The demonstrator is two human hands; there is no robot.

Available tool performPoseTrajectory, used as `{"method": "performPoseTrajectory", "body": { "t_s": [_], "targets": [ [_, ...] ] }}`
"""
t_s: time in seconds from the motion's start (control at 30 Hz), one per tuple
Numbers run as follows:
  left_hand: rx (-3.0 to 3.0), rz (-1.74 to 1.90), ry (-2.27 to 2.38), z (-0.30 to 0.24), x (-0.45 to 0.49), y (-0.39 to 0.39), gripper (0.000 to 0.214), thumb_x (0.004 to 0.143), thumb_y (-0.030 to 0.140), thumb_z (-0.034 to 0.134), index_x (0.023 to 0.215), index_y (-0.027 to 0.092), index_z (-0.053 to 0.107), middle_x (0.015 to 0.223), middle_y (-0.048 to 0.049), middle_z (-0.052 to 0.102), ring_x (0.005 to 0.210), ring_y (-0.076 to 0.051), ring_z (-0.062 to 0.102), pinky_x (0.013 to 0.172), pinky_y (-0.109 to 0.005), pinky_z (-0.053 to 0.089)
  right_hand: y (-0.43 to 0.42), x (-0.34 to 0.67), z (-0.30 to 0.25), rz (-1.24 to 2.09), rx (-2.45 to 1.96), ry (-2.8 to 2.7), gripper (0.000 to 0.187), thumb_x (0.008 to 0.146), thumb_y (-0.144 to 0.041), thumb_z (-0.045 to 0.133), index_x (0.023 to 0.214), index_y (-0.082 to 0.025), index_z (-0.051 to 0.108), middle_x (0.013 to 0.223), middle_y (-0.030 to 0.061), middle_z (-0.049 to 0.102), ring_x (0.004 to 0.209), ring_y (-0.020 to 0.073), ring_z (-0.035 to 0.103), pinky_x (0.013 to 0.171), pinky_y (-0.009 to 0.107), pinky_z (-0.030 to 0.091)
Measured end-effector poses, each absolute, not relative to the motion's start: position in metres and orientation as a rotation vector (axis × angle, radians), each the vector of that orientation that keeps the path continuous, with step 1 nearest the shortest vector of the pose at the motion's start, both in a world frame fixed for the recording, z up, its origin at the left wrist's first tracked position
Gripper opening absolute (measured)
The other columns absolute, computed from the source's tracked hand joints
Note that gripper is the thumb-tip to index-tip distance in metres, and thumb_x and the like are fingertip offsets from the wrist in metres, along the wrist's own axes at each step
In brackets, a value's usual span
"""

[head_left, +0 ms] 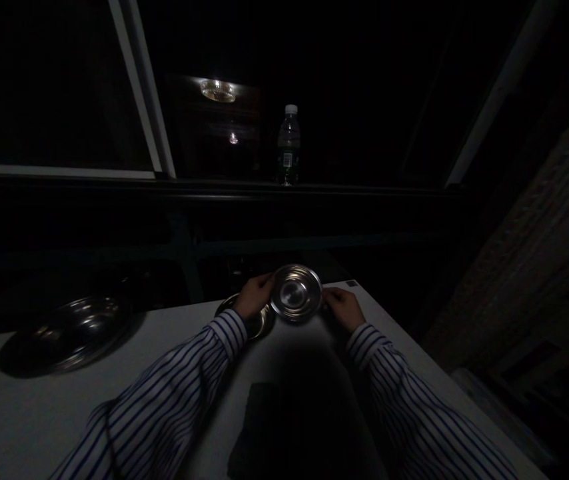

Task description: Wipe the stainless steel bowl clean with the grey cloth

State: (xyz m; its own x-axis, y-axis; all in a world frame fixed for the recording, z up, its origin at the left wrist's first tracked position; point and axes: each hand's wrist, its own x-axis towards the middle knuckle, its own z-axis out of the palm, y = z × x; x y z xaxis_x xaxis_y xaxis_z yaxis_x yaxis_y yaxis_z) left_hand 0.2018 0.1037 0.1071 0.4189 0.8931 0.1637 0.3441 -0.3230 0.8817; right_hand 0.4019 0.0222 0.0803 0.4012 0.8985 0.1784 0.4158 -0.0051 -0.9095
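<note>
A small shiny metal bowl (296, 293) is held up above the white table, its inside turned toward me. My left hand (255, 295) pinches its left rim. On the opposite side, my right hand (343, 307) has its fingers closed at the right rim. Behind my left hand and wrist, a second metal bowl (263, 325) stands on the table, partly hidden. A dark cloth-like item (257, 420) lies on the table nearer to me, mostly lost in shadow.
A large metal basin (72, 333) sits on the white table (164, 333) at the left. Beyond the table, a plastic water bottle (289, 147) stands on the window ledge. A patterned curtain (529, 247) hangs at the right. The room is very dark.
</note>
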Motion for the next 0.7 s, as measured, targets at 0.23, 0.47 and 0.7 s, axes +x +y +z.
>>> {"method": "performPoseTrajectory", "body": {
  "t_s": [0.23,0.47,0.7],
  "targets": [
    [1.645,0.830,1.106,0.115,0.170,0.100,0.039,0.086,0.029,0.038,0.113,0.012,0.059,0.099,-0.0087,0.069,0.082,-0.017,0.064,0.067,-0.025,0.050,0.031,0.373,0.090,0.677,-1.626,-1.253,0.025,0.075,-0.024,0.046,0.083,-0.011,0.066,0.066,0.0023,0.065,0.059,0.0118,0.057,0.057,0.021,0.044],
    [1.587,0.748,1.278,0.114,0.129,0.102,0.030,0.082,0.023,0.040,0.090,0.010,0.066,0.068,-0.0048,0.068,0.058,-0.013,0.061,0.054,-0.023,0.046,0.051,0.340,0.093,0.715,-1.717,-1.384,0.020,0.082,-0.018,0.046,0.084,-0.011,0.065,0.065,0.0015,0.063,0.057,0.0097,0.056,0.059,0.022,0.044],
    [1.633,0.650,1.430,0.101,0.104,0.110,0.029,0.083,0.025,0.043,0.066,0.010,0.061,0.061,-0.0046,0.062,0.062,-0.015,0.061,0.056,-0.025,0.045,0.071,0.317,0.082,0.753,-1.832,-1.576,0.025,0.087,-0.034,0.050,0.081,-0.012,0.061,0.073,-0.0003,0.062,0.068,0.0113,0.059,0.069,0.030,0.048]
  ]
}}
